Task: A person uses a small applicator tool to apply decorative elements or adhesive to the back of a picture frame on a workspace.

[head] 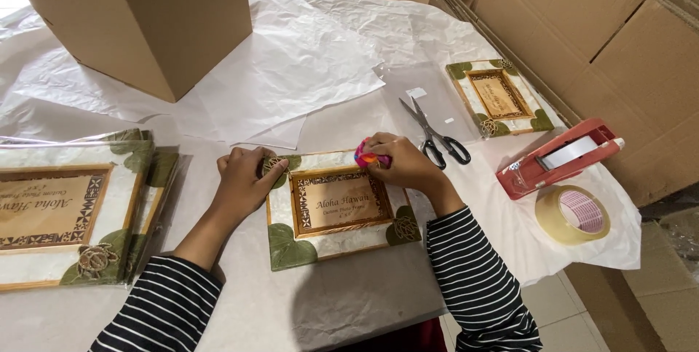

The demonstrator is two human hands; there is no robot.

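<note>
A small photo frame (336,206) with green leaf corners and a wooden inner border lies flat on the white paper-covered table. My left hand (244,177) presses on its upper left corner. My right hand (400,159) is closed around a pink and orange cloth (366,156) and holds it against the frame's upper right edge. Both my sleeves are black and white striped.
A stack of larger matching frames (62,210) lies at the left. Scissors (437,137), another small frame (499,97), a red tape dispenser (561,159) and a tape roll (571,214) sit at the right. A cardboard box (153,17) stands behind, flat cardboard (604,39) far right.
</note>
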